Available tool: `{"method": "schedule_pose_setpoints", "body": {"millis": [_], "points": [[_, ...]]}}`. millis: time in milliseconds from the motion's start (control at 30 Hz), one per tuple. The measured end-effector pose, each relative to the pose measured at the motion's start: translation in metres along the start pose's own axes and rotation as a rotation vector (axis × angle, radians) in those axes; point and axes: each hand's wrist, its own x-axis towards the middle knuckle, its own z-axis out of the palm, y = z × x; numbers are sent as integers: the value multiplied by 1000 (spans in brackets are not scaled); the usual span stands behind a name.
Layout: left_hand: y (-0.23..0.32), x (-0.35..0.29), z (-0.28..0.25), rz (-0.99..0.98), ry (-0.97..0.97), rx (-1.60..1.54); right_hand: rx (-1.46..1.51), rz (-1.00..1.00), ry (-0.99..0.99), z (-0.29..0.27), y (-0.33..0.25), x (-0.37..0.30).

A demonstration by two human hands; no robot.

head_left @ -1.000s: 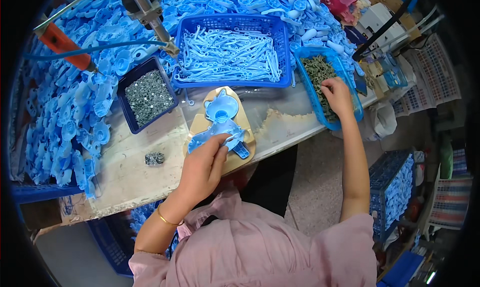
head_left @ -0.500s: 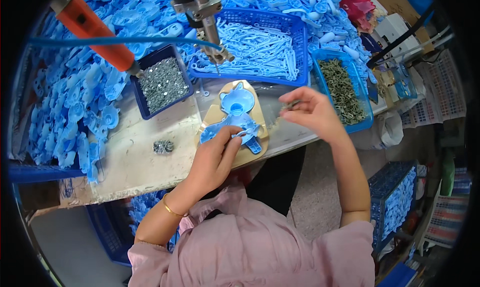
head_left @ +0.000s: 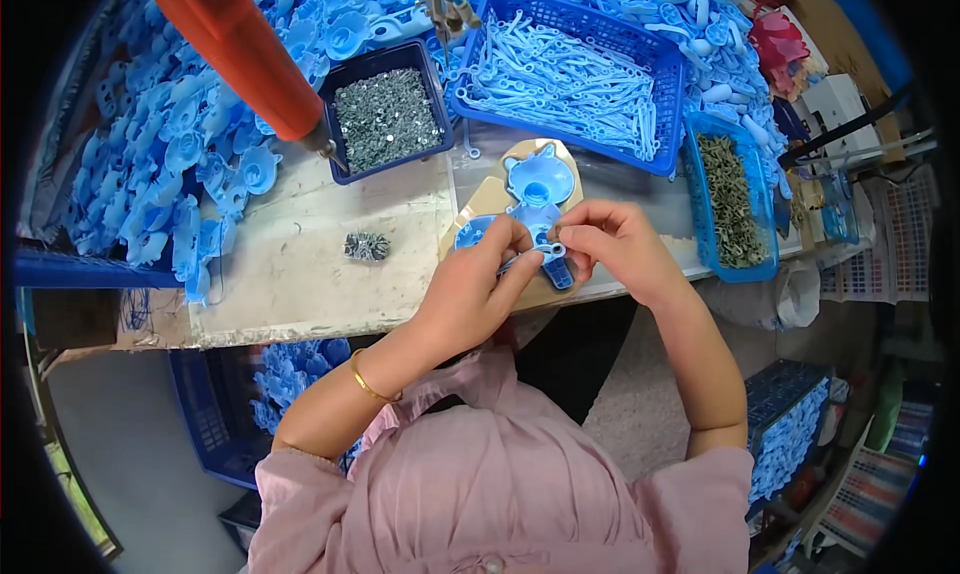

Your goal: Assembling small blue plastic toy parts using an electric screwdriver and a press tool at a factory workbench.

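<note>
A light-blue plastic shell (head_left: 543,179) shaped like a bear's head and body lies hollow side up in a tan holding block (head_left: 484,198) at the table's front edge. My left hand (head_left: 478,282) is closed over the shell's lower left part, pinching a thin light-blue stick with a ring end (head_left: 553,249). From the right, my right hand (head_left: 622,249) meets it there, thumb and fingertips pressed together beside the ring. A small dark metal part shows only slightly at those fingertips; its exact kind is hard to make out.
Left of the block lies a small heap of metal pieces (head_left: 367,246). Behind are a dark tray of small silvery parts (head_left: 440,139), a blue basket of sticks (head_left: 672,124) and a blue bin of brownish metal parts (head_left: 757,264). An orange power screwdriver (head_left: 235,49) hangs at left.
My right hand has come in from the right, bringing the small metal part to the stick in my left hand. The whole view has shifted, with the table now further right.
</note>
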Motion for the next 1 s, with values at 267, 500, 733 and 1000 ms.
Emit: {"method": "schedule_pose_setpoints", "body": {"millis": [267,500,733,1000], "points": [[0,-2,0,53,82,277,-91,-17,41,5,-6,-2],[8,-1,-13,-15,-110,51,44,37,-173,-11,-5,-3],[5,-2,-13,15,-8,105,-78,-182,-99,13,-4,-6],[-18,7,-25,287,215,531,-241,-50,41,-11,13,17]]}}
